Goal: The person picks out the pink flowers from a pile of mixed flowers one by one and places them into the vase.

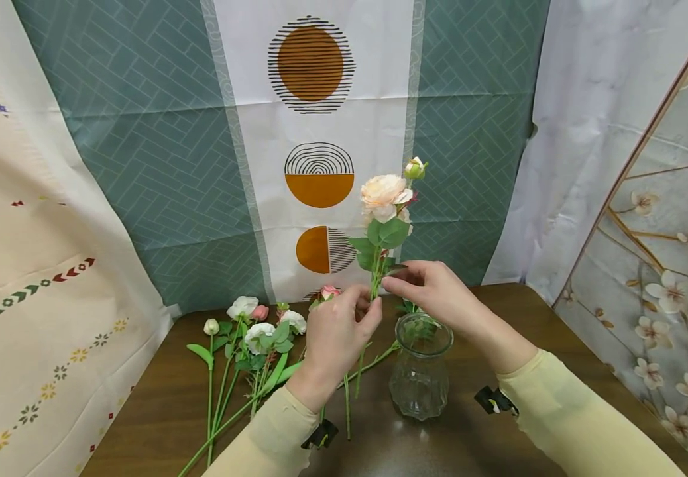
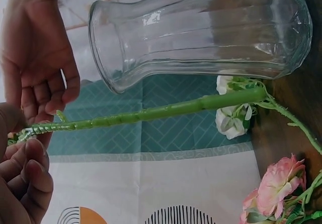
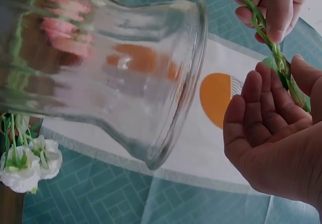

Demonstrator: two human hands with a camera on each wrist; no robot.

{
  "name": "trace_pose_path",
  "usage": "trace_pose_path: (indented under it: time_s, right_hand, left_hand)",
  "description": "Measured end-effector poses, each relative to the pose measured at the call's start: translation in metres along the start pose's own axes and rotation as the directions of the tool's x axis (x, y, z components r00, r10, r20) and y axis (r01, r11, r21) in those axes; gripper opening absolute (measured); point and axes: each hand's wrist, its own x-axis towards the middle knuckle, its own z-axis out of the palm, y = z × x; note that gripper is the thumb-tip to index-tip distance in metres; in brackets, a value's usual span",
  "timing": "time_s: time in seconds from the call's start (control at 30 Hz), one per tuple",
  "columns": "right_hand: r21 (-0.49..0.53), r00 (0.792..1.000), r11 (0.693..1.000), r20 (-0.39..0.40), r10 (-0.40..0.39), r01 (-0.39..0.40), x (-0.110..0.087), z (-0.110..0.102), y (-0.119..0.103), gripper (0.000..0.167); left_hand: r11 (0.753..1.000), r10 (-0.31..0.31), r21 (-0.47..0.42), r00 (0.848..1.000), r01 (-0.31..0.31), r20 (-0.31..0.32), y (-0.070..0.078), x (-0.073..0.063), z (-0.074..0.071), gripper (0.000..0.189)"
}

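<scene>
Lying at left on the bench (image 1: pixel 469 437): white flowers (image 1: pixel 259 338) and a pale bud (image 1: pixel 211 326), blooms toward the back wall, stems toward the near edge. Pink flower (image 1: pixel 330 291) just past the left hand (image 1: pixel 339 331). Left forearm comes up from the near edge, slanting right; wrist raised, thumb and fingers pinching the peach flower's (image 1: pixel 384 195) stem. Peach flower is in the air over the bench, blooms up, stem end down, long axis near vertical, top leaning slightly right; leaves just above the fingers. Glass vase (image 1: pixel 418 384) upright on the bench, right of the stem, mouth up, apart from it. Right hand (image 1: pixel 442 295) above the vase, forearm in from lower right, pointing up-left; fingers loosely bent at the stem and leaves, cannot tell if pinching.
</scene>
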Motion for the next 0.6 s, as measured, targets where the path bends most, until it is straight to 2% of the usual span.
trace_pose_path:
  time_s: [0.17, 0.37, 0.6]
  right_hand:
    - [0.034, 1.0, 0.999, -0.005, 0.005, -0.005, 0.003, 0.003, -0.0007, 0.036]
    - [0.035, 0.999, 0.999, -0.048, 0.017, -0.015, 0.004, 0.0063, -0.0016, 0.033]
    - [0.104, 0.998, 0.994, -0.05, 0.033, -0.028, 0.0035, 0.0064, 0.0002, 0.032]
  left_hand:
    - [1.0, 0.026, 0.015, 1.0, -0.026, -0.01, 0.0016, -0.0002, 0.0013, 0.011]
    - [0.998, 0.051, 0.028, 0.999, -0.05, -0.021, 0.0041, -0.0002, 0.0029, 0.013]
    - [0.998, 0.062, 0.029, 0.998, -0.061, -0.022, 0.005, -0.0009, 0.0056, 0.012]
